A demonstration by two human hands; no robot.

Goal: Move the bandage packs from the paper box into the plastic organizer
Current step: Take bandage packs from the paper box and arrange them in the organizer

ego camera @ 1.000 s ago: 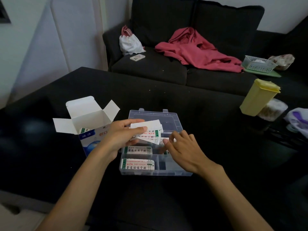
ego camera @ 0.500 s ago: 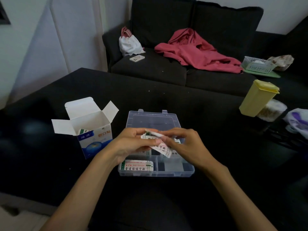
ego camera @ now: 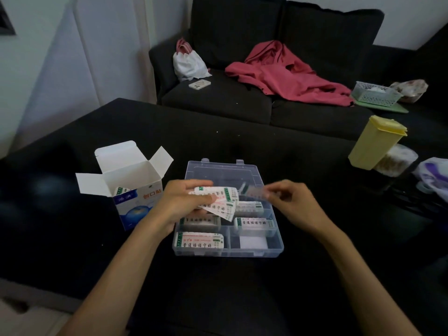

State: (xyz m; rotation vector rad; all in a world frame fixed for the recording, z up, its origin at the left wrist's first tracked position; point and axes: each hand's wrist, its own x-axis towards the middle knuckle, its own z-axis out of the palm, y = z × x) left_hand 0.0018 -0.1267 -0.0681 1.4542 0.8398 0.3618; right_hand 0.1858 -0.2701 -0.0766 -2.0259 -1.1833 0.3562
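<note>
A clear plastic organizer [ego camera: 276,248] lies open on the black table, several bandage packs lying in its compartments. Over its middle, my left hand [ego camera: 184,202] holds a fanned bunch of bandage packs [ego camera: 219,201]. My right hand [ego camera: 288,202] pinches a single pack [ego camera: 254,192], blurred, just right of the bunch and above the organizer. The open white and blue paper box [ego camera: 135,190] stands to the left with at least one pack showing inside.
A yellow lidded container [ego camera: 375,141] and a clear jar [ego camera: 395,161] stand at the table's right edge. Behind is a dark sofa with a red garment [ego camera: 286,76], a white bag [ego camera: 189,61], a phone [ego camera: 199,84] and a small basket [ego camera: 374,93].
My right hand has pulled one pack out of the bunch and moved right, away from my left hand. The left hand keeps the remaining packs over the organizer.
</note>
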